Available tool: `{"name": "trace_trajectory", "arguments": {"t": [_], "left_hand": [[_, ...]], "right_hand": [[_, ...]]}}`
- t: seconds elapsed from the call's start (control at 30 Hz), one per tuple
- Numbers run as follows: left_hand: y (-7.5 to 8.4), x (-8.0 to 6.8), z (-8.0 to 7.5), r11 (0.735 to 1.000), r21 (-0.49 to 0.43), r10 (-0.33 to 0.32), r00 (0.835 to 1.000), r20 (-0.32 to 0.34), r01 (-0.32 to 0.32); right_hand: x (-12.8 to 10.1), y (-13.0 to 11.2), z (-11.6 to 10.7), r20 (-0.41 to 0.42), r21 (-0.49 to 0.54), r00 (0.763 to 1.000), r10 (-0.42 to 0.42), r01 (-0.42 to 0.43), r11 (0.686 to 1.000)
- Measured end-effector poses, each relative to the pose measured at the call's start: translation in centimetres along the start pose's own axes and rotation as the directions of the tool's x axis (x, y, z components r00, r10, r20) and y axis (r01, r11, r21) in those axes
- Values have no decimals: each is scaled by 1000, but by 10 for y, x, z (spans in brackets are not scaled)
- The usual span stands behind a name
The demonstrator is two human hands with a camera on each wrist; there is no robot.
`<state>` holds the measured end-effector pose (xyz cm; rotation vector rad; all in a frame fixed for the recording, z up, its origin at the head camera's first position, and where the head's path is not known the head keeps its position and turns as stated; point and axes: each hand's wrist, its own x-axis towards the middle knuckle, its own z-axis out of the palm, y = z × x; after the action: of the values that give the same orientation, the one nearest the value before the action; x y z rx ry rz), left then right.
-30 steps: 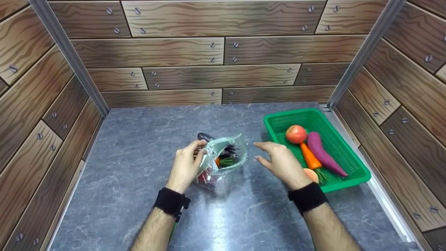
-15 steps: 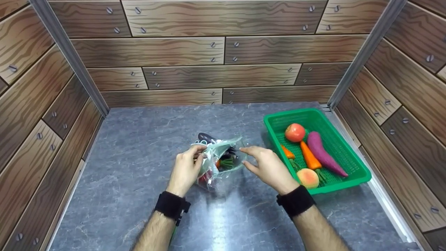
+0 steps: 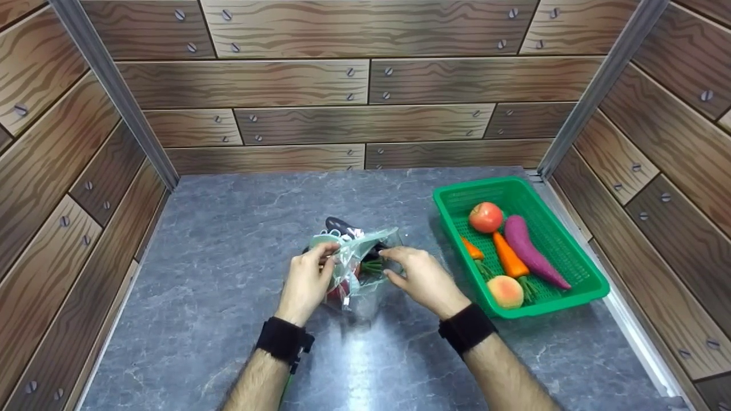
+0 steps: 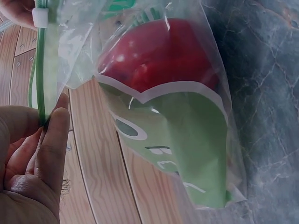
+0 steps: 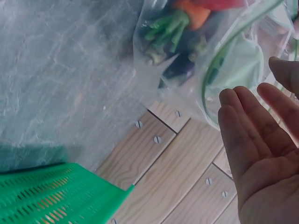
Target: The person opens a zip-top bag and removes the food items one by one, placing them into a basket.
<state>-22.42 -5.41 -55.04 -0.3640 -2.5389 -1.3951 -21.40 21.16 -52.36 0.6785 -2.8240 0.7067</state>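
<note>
A clear zip bag with a green-edged mouth sits mid-table in the head view. My left hand pinches the zip edge at its left side, between thumb and fingers. Beside the bag mouth's right side is my right hand, fingers extended and thumb apart, holding nothing. Through the plastic I see a red round item and a carrot with green stalks. A white slider sits on the zip. Behind the bag's mouth lies a dark eggplant; whether it is inside, I cannot tell.
At the right stands a green basket holding an apple, a peach, carrots and a long purple vegetable. Wood-patterned walls enclose the grey table at the back and sides.
My right hand has moved left from beside the basket to the bag's mouth, uncovering the peach and a second carrot. The bag's mouth looks narrower. The left hand keeps its pinch.
</note>
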Motion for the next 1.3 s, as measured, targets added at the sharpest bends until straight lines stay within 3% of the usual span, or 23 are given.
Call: {"name": "trace_trajectory", "arguments": {"t": [0.27,0.6,0.97,1.3], "left_hand": [[-3,-2,3,1000,1,-16,1000,3,16],[-5,-5,5,1000,1,13,1000,-12,-13],[-7,-6,7,1000,0,4,1000,-9,-4],[-10,-8,8,1000,-10,-15,1000,10,15]], "right_hand": [[8,1,18,12,-6,1000,-20,20,1000],[17,3,35,7,-63,1000,-13,13,998],[23,8,48,50,-95,997,60,-55,994],[24,19,63,19,-108,999,35,-33,994]]}}
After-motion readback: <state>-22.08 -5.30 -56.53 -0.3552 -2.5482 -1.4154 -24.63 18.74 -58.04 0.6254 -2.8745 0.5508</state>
